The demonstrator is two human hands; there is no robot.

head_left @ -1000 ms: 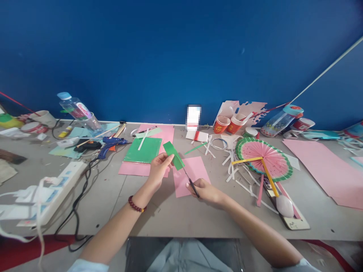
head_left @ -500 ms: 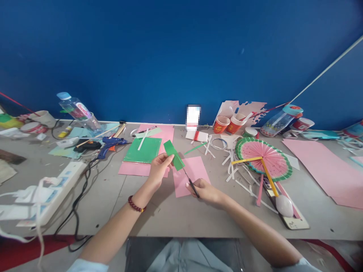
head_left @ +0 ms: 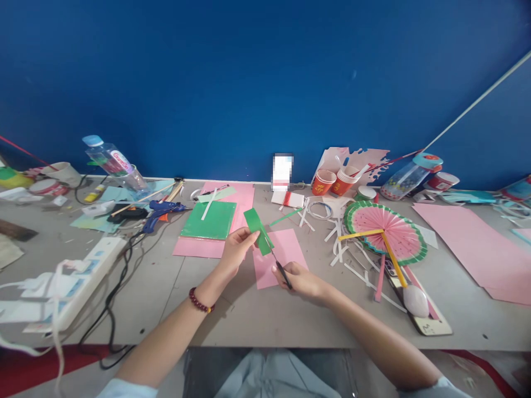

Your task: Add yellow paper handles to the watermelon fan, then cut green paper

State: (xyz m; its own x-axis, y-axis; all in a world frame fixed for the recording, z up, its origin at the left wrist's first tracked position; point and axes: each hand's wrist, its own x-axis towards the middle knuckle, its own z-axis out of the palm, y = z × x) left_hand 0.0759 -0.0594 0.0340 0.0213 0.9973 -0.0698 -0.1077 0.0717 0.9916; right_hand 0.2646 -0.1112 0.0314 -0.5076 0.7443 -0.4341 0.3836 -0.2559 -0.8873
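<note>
My left hand, with a beaded bracelet on its wrist, pinches a narrow piece of green paper above the table. Black-handled scissors are in my right hand, their blades at the paper's lower right edge. A thin sliver appears to part from the rest along that edge. Under the scissors lies a pink paper sheet on the grey table. Left of my hands, a stack of green paper rests on larger pink paper.
To the right lie a watermelon-patterned paper fan, white paper strips and red paper cups. A blue glue gun, a power strip and a tilted plastic bottle are on the left. A blue wall stands behind.
My left hand and the green paper have shifted slightly right and down, towards the scissors. The blades now lie farther along the paper's edge. My right hand has barely moved.
</note>
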